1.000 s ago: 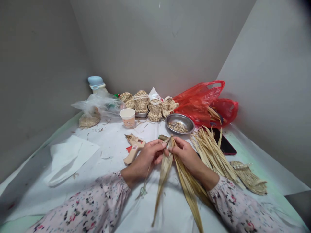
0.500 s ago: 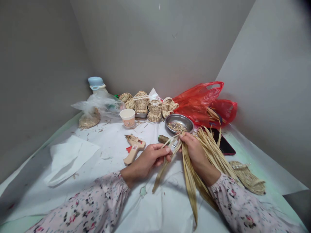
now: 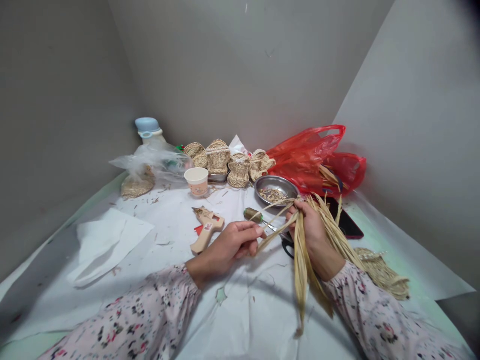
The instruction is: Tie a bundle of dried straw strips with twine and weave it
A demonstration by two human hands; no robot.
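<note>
Straw strips [image 3: 300, 265] in right hand [image 3: 313, 235], ends at left fingers [image 3: 251, 233]

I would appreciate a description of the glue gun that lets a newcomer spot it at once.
From the small woven straw baskets at the far side of the white paper-covered table, come forward towards the person's left hand: the beige hot glue gun lies on the paper just beyond it. It is the only pistol-shaped tool there, with a red scrap by its grip.
</note>
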